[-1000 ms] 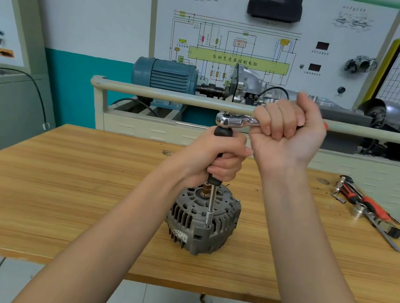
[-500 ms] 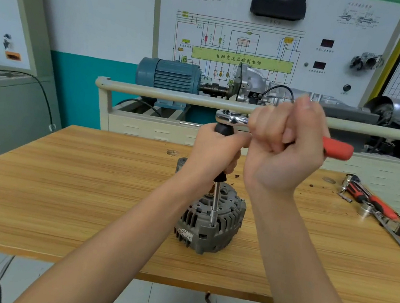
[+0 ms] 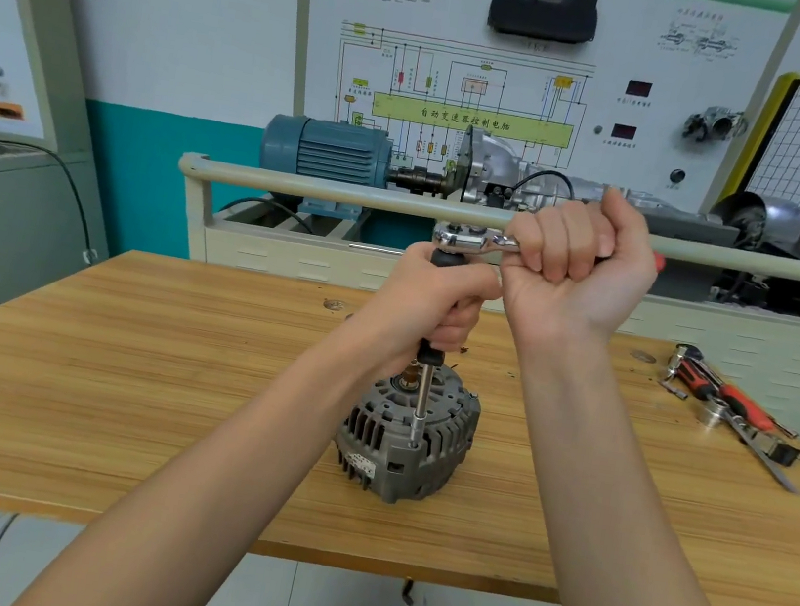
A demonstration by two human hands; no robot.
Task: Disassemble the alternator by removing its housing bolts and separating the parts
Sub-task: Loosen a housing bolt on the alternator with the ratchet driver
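both forearms reach forward from the near edge and rise toward the middle of the scene. the left hand (image 3: pixel 431 302) is wrapped in a fist round the black grip of the upright extension bar (image 3: pixel 419 409), knuckles to the left, with the bar's steel shaft showing below the hand. the right hand (image 3: pixel 578 262) is curled tight round the handle of the ratchet wrench (image 3: pixel 475 239), palm facing the camera, wrist bent back; a bit of red handle pokes out on its right side. the two hands sit just beside each other, the right slightly higher, each clamped on its own part of the tool. the wrench's chrome head lies level on top of the bar.

one alternator (image 3: pixel 407 433) stands on the tabletop (image 3: pixel 115 390), in the middle and toward the near edge, grey ribbed housing with its shaft end up. the bar's lower tip meets the near rim of the housing, where a bolt would sit, though the bolt itself is hidden.

at the far right of the tabletop lies a small cluster of loose tools (image 3: pixel 730 404): red-and-black handles, one shiny socket, a flat metal blade; their exact count is unclear.
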